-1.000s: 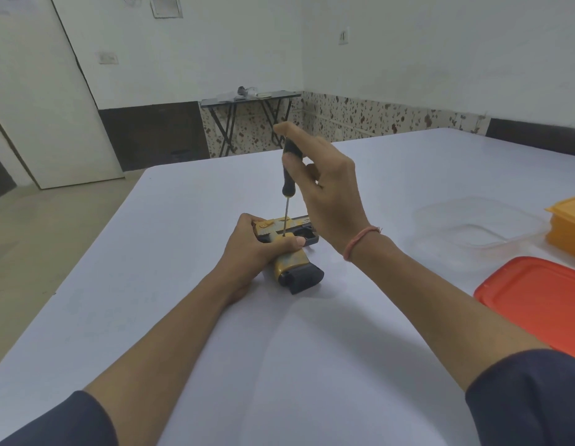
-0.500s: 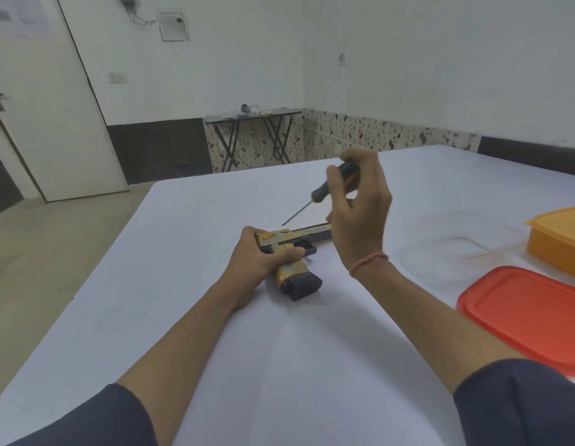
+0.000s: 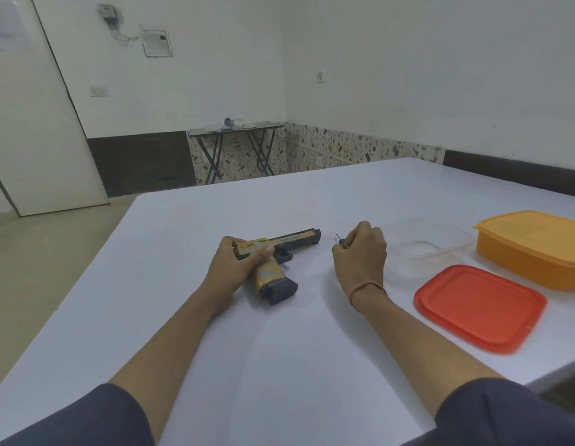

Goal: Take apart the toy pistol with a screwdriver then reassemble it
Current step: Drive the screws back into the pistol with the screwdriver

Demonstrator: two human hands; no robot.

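Two grips low over the white worktop (image 3: 279, 365): left grip (image 3: 234, 263) clamped around the rear of the yellow-and-black toy pistol (image 3: 292, 241), lying on its side on the worktop with muzzle pointing away and right. Just right of the muzzle, right grip (image 3: 360, 252) curled around the screwdriver (image 3: 341, 241), only its dark tip showing, clear of the pistol. Further right, red lid (image 3: 479, 307), then clear container (image 3: 431, 243) and orange box (image 3: 534, 249); beyond, folding table (image 3: 238, 127) against the far wall.

Dim even light, soft shadows, slight blur, wide-angle edge distortion.
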